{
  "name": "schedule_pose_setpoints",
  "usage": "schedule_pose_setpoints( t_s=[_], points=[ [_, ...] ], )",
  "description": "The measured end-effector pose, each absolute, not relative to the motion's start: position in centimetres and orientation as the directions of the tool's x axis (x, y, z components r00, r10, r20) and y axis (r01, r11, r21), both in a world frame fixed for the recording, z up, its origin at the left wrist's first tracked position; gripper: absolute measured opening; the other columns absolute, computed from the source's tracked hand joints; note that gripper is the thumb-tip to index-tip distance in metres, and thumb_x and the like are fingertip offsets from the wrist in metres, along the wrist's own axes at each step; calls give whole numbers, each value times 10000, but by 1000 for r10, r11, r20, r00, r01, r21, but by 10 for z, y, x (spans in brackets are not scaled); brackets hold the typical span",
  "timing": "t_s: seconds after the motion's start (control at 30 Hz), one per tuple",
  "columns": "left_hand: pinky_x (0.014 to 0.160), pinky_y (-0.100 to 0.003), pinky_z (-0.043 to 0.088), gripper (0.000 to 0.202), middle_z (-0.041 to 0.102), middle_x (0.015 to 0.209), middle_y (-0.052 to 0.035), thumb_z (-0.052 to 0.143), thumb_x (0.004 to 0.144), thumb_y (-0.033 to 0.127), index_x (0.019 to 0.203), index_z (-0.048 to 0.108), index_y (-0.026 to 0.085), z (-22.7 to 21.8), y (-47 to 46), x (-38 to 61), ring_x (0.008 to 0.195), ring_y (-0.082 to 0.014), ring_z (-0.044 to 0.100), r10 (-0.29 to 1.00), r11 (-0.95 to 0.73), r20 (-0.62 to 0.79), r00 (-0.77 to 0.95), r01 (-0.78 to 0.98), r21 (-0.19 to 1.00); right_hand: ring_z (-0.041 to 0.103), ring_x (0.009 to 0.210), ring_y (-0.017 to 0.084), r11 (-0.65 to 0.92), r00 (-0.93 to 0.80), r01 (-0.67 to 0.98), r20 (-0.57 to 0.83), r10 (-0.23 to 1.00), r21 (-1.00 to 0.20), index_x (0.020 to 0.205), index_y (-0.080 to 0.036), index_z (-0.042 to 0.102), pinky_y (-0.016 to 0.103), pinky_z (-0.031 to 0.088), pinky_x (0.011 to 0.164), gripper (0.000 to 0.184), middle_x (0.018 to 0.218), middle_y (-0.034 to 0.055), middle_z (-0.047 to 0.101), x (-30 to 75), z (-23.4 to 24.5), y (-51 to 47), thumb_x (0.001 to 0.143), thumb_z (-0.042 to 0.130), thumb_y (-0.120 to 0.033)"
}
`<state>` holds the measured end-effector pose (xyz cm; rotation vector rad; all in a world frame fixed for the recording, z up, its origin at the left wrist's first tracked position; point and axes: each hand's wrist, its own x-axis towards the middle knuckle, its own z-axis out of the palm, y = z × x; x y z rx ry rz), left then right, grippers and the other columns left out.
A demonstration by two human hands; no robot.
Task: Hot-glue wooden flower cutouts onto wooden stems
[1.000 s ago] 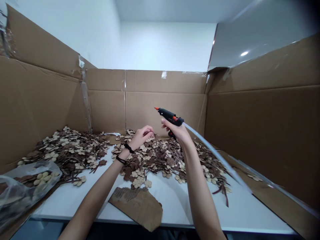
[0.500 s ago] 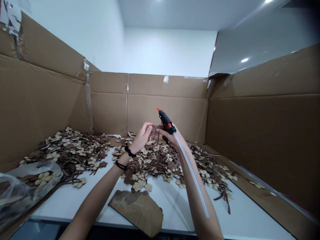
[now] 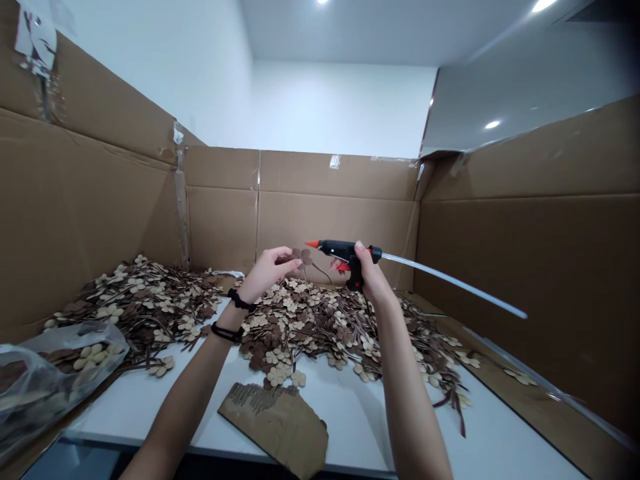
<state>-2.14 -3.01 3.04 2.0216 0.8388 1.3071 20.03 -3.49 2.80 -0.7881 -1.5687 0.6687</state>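
My left hand [image 3: 273, 268] pinches a brown flower cutout [image 3: 303, 256] with a thin stem trailing to the right. In my right hand [image 3: 369, 270] is a black glue gun [image 3: 340, 249] with an orange tip and a red trigger, held by its handle. Its tip points left, right beside the upper edge of the flower; whether they touch I cannot tell. A long clear glue stick [image 3: 453, 283] juts out of the gun's back to the right. Below both hands lies a heap of brown and cream flower cutouts [image 3: 320, 320] with strip stems.
Cardboard walls [image 3: 215, 227] enclose the white table [image 3: 350, 413] on three sides. A torn cardboard piece [image 3: 280, 427] lies at the front edge. A second flower heap [image 3: 160, 300] spreads at the left, behind a clear plastic bag [image 3: 60, 373] holding more flowers.
My right hand has turned the glue gun from pointing up to pointing left and moved it right, off the flower. My left hand has shifted slightly left, keeping the flower.
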Motion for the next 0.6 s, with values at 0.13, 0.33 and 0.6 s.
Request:
schedule_pose_setpoints(
  t_s=[0.13, 0.33, 0.6],
  points=[
    [471, -195, 271, 228, 541, 706, 9, 548, 805, 365, 776, 600, 146, 32, -33, -24, 521, -63, 372, 764, -630, 554, 331, 192, 753, 587, 643, 201, 619, -82, 92, 614, 785, -780, 574, -210, 590, 308, 467, 686, 635, 617, 58, 635, 203, 24, -27, 783, 342, -755],
    [478, -199, 247, 244, 488, 641, 22, 559, 793, 364, 699, 563, 139, 38, -39, -25, 501, -55, 347, 774, -604, 542, 328, 125, 787, 546, 558, 182, 617, -135, 99, 604, 786, -781, 566, -211, 615, 316, 455, 676, 595, 573, 45, 623, 203, 23, -27, 816, 380, -697],
    [497, -205, 277, 266, 458, 585, 35, 560, 805, 373, 670, 552, 144, 43, -52, -29, 490, -58, 365, 771, -611, 536, 345, 160, 776, 569, 614, 196, 602, -151, 179, 583, 799, -778, 563, -200, 630, 332, 451, 697, 662, 603, 67, 637, 207, 19, -22, 824, 318, -723]
  ],
)
